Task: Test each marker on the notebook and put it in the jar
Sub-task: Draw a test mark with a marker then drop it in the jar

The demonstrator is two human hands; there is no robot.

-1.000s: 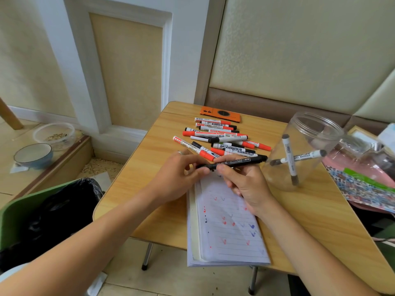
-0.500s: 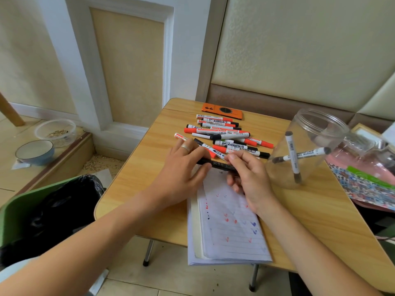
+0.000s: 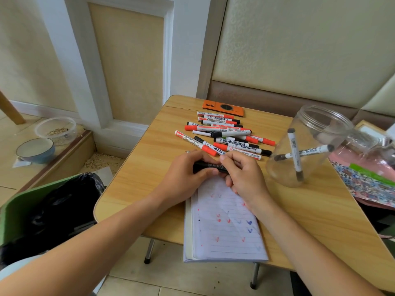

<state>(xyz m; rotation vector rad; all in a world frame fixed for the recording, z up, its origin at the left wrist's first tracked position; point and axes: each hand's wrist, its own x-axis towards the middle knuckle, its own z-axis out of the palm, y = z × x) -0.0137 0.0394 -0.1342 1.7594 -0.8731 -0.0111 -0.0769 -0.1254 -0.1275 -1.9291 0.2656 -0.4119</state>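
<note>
Both my hands hold one black marker (image 3: 210, 166) crosswise just above the top edge of the lined notebook (image 3: 224, 227). My left hand (image 3: 186, 178) grips its left end, and my right hand (image 3: 243, 176) pinches its right part. The notebook page carries red and blue test marks. A pile of several red-capped and black-capped markers (image 3: 226, 137) lies on the table beyond my hands. The clear plastic jar (image 3: 307, 146) stands at the right, tilted-looking, with two white markers (image 3: 299, 153) crossed inside it.
An orange phone (image 3: 223, 107) lies at the far edge of the small wooden table (image 3: 149, 159). A green bin with a black bag (image 3: 47, 210) stands left of the table. Bowls (image 3: 35, 149) sit on the floor. Patterned pink items (image 3: 372, 176) crowd the right edge.
The black marker has come down from beside the pile to just over the notebook's top edge. Both hands have closed in round it, hiding more of its length.
</note>
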